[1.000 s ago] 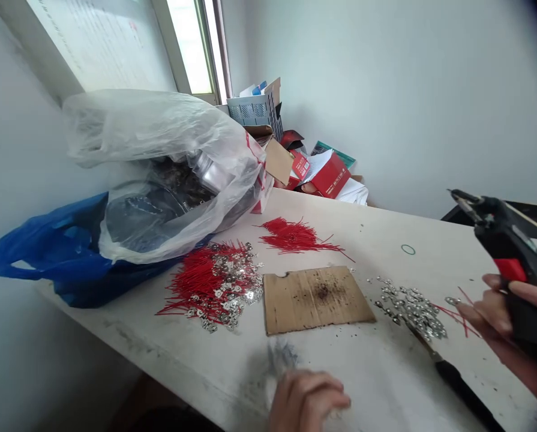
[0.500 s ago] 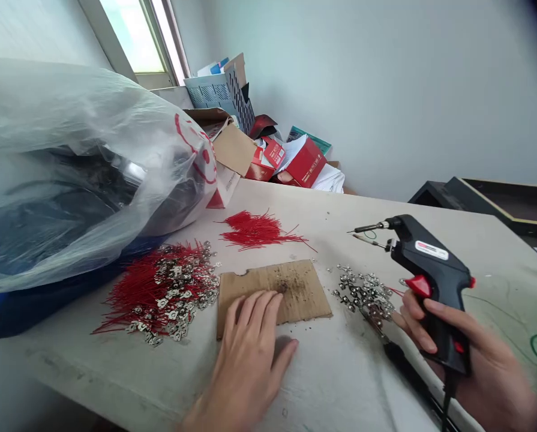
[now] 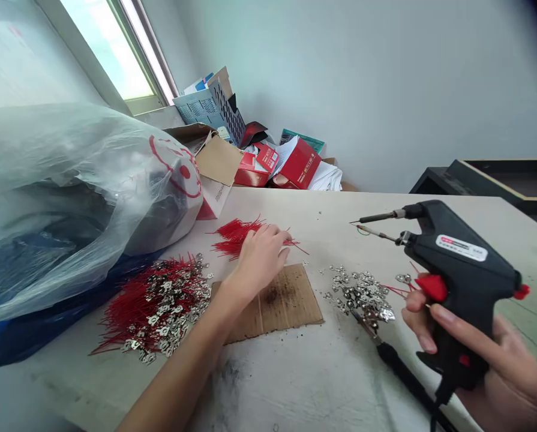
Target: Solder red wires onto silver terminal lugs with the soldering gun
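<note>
My right hand (image 3: 484,366) grips a black soldering gun (image 3: 457,270) with a red trigger, its metal tip pointing left above the table. My left hand (image 3: 259,258) reaches over a scorched cardboard piece (image 3: 286,303) to a small bundle of red wires (image 3: 234,234), fingers curled on the strands; I cannot tell whether any is held. A pile of small metal terminals (image 3: 362,294) lies between cardboard and gun. A larger heap of red wires with terminals attached (image 3: 160,300) lies to the left.
A clear plastic bag (image 3: 83,180) over a blue bag (image 3: 34,330) fills the table's left side. Boxes and a grey basket (image 3: 214,105) crowd the far corner. A black-handled tool (image 3: 398,366) lies by the terminals. A dark tray (image 3: 506,180) stands at the right.
My left hand moved from the near table edge, across the cardboard, to the far red wire bundle. The soldering gun came down and left into view, held level.
</note>
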Motion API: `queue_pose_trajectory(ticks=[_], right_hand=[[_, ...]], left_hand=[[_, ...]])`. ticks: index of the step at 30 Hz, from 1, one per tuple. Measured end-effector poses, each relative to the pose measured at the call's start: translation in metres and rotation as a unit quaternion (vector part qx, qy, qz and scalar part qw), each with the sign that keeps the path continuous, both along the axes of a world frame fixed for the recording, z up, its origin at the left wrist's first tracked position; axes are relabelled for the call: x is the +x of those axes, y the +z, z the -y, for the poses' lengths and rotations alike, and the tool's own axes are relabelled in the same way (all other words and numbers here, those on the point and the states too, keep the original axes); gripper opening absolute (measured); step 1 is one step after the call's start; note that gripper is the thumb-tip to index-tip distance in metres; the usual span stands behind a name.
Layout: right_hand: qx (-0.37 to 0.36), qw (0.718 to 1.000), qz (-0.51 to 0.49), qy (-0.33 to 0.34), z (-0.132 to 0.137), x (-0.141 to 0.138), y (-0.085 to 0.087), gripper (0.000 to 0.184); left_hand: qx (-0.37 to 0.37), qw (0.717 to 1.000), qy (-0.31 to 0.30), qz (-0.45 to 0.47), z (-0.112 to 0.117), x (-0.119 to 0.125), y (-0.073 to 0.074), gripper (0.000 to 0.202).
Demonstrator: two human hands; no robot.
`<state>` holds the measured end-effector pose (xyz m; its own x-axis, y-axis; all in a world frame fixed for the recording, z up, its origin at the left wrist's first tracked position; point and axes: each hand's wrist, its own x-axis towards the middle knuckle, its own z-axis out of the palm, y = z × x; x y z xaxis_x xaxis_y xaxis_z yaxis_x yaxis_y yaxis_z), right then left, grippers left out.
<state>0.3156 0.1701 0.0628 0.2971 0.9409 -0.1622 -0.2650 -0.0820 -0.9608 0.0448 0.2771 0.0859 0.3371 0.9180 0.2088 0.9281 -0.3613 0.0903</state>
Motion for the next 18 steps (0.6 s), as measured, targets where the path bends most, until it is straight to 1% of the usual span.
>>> queue_pose_trajectory(ticks=[1,4,7,10,13,16,18], right_hand=[[-0.004,1.000,-0.001,0.004,0.001,0.000,-0.001,0.033],[-0.021,0.999,-0.011,0.029,0.005,0.000,-0.007,0.026],[-0.035,0.996,-0.033,0.071,0.012,0.001,-0.015,0.024],[-0.034,0.992,-0.051,0.111,0.018,0.005,-0.019,0.027],[-0.029,0.987,-0.076,0.140,0.020,0.007,-0.017,0.032],[-0.022,0.983,-0.108,0.148,0.019,0.005,-0.011,0.033],[-0.017,0.982,-0.122,0.142,0.018,0.003,-0.007,0.034]], left_hand=[[0.002,1.000,-0.001,-0.006,-0.006,0.000,-0.005,0.020],[0.013,1.000,0.010,-0.024,-0.014,-0.003,-0.017,0.019],[0.019,0.999,0.022,-0.042,-0.019,-0.011,-0.024,0.019],[0.018,0.998,0.022,-0.061,-0.025,-0.015,-0.025,0.019],[0.017,0.996,0.009,-0.084,-0.032,-0.016,-0.024,0.020],[0.010,0.994,-0.015,-0.106,-0.037,-0.014,-0.021,0.018],[0.002,0.992,-0.032,-0.119,-0.041,-0.014,-0.019,0.015]])
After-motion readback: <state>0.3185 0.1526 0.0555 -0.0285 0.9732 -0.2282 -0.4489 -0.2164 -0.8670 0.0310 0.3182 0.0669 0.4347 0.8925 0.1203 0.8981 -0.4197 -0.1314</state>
